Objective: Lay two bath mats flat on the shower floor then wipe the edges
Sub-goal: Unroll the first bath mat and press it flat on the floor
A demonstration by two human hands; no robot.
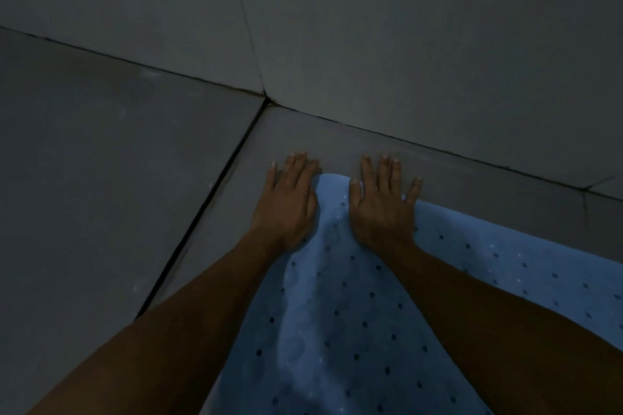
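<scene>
one blue mat [354,313], two flat hands [286,202]

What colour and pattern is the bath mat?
Light blue bath mat, dotted with small dark holes; head view.

Dim shower corner, grey tiles [101,178]

**Count: one mat, two hands**

One blue bath mat [354,313] shows, dotted with many small holes, too many and too dim to count. Two hands: one left hand [286,202], one right hand [382,209], five fingers visible on each. Two forearms. Two wall [421,27] faces meet one tiled floor [101,178].
</scene>
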